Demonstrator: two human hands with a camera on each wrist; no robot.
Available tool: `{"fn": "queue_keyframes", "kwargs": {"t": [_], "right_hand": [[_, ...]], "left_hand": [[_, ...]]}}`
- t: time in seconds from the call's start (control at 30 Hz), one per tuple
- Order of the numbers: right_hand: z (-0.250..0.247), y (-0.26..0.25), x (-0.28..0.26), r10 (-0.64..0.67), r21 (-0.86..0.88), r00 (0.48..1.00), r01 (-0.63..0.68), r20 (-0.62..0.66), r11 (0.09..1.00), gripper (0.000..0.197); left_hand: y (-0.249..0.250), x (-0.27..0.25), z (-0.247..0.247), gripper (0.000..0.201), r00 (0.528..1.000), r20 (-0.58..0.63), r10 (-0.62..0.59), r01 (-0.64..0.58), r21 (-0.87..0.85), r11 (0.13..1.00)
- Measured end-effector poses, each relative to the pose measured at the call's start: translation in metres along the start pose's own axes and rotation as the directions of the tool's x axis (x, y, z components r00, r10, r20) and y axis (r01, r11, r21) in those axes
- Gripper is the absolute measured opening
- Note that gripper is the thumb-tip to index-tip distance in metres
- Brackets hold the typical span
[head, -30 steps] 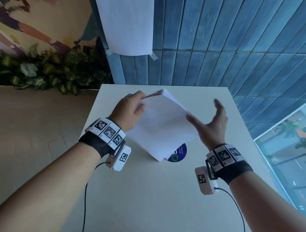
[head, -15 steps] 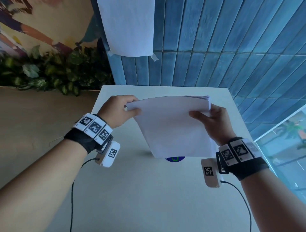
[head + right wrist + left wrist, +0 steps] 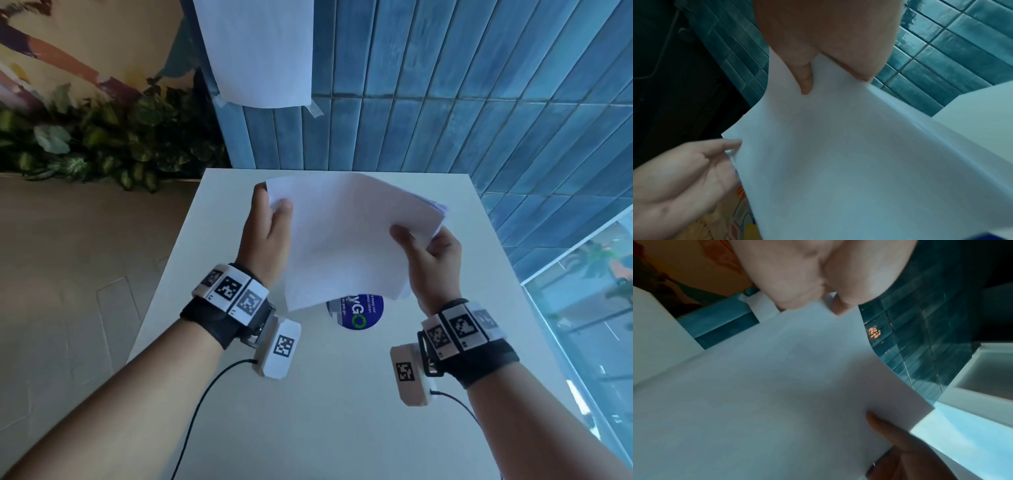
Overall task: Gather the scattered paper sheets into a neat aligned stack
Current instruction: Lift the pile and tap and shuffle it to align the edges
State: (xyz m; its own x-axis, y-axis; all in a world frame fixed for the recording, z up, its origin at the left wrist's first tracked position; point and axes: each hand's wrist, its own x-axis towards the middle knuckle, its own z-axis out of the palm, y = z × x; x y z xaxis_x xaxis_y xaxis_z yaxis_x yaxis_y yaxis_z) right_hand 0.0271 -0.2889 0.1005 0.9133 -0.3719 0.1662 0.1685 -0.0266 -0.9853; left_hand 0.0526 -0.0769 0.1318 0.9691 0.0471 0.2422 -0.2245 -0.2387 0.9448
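Note:
A stack of white paper sheets (image 3: 346, 236) is held up above the white table (image 3: 342, 411), tilted, with its lower corner near the table top. My left hand (image 3: 270, 219) pinches the stack's upper left corner, thumb on the front. My right hand (image 3: 421, 246) grips the right edge, thumb on the front and fingers behind. The sheets' edges fan slightly at the upper right. In the left wrist view the paper (image 3: 777, 394) fills the frame below my left hand (image 3: 818, 293). The right wrist view shows my right hand's thumb (image 3: 805, 78) on the paper (image 3: 838, 154).
A round blue sticker (image 3: 359, 315) lies on the table under the stack's lower edge. A blue tiled wall (image 3: 445, 85) rises behind the table with a white sheet (image 3: 257, 51) taped to it. Plants (image 3: 96, 147) stand at the left; a glass pane (image 3: 599, 308) runs along the right.
The stack has been lifted off the table. My right hand went from open beside it to gripping its right edge. Both hands then turned the stack, with the left corner now higher.

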Motion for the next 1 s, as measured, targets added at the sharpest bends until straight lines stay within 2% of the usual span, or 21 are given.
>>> {"fn": "queue_keyframes", "kwargs": {"t": [0.17, 0.27, 0.37, 0.47, 0.6, 0.67, 0.77, 0.9, 1.0], "right_hand": [[0.005, 0.013, -0.014, 0.014, 0.023, 0.999, -0.013, -0.041, 1.0, 0.016], [0.0, 0.019, -0.019, 0.025, -0.015, 1.0, -0.026, -0.012, 1.0, 0.015], [-0.006, 0.022, -0.022, 0.041, -0.077, 0.998, -0.037, 0.046, 0.996, 0.021], [-0.009, 0.017, -0.018, 0.031, -0.065, 0.998, -0.028, 0.049, 0.998, 0.029], [-0.012, 0.006, -0.005, -0.029, 0.009, 0.996, 0.028, 0.088, 1.0, 0.042], [-0.012, 0.004, -0.001, -0.023, 0.003, 0.996, 0.023, 0.084, 1.0, 0.035], [-0.012, 0.011, -0.002, 0.047, -0.053, 0.996, -0.043, 0.071, 0.998, 0.024], [-0.009, 0.024, -0.009, 0.113, -0.089, 0.991, -0.107, 0.072, 0.99, 0.016], [-0.01, 0.021, -0.008, 0.095, -0.075, 0.994, -0.091, 0.056, 0.993, 0.027]], "left_hand": [[-0.012, -0.012, 0.014, 0.023, 0.994, -0.04, 0.1, -0.098, 0.043, 0.994], [-0.023, -0.017, 0.014, 0.031, 0.995, -0.05, 0.091, -0.09, 0.026, 0.996], [-0.026, -0.021, 0.012, 0.049, 0.992, -0.058, 0.11, -0.111, -0.012, 0.994], [-0.023, -0.021, 0.008, 0.062, 0.989, -0.091, 0.117, -0.121, -0.038, 0.992], [-0.015, -0.016, 0.004, 0.064, 0.977, -0.109, 0.185, -0.186, 0.005, 0.983], [-0.015, -0.013, 0.003, 0.059, 0.971, -0.12, 0.208, -0.205, 0.038, 0.978], [-0.023, -0.014, 0.003, 0.054, 0.979, -0.12, 0.165, -0.158, 0.064, 0.985], [-0.032, -0.02, 0.007, 0.064, 0.983, -0.117, 0.138, -0.132, 0.058, 0.99], [-0.033, -0.018, 0.005, 0.075, 0.975, -0.138, 0.174, -0.17, 0.045, 0.984]]}}
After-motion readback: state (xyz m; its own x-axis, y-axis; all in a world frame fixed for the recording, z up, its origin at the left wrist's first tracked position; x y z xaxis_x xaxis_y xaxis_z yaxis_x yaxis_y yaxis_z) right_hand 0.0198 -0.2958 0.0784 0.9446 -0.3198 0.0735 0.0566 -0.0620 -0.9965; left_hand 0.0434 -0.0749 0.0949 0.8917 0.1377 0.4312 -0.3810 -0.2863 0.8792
